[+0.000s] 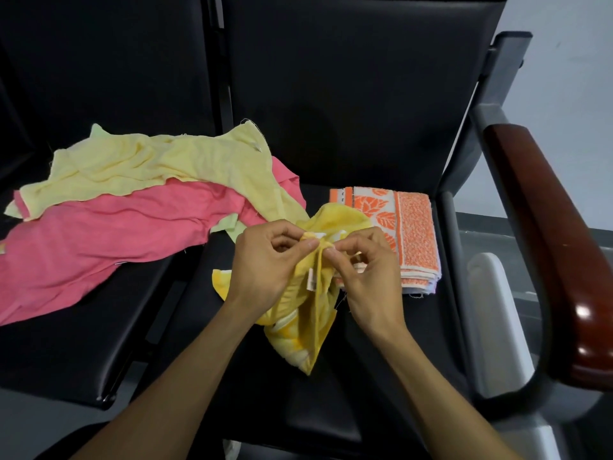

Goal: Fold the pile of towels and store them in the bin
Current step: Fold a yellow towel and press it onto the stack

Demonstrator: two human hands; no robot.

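A: Head view: yellow towel (300,313) hangs bunched above the black seat (348,376), left hand (265,263) and right hand (368,270) each pinching its top hem.

B: Handling?

A: Probably light, limp; take the corners. Folded orange towel (411,227) beside; pink towel (99,240) unfolded.

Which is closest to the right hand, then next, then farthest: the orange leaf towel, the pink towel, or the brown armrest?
From the right hand in the head view:
1. Orange leaf towel, folded on the seat, just behind and right of it.
2. Pink towel, spread out on the left seat.
3. Brown armrest, far right at the chair's edge.
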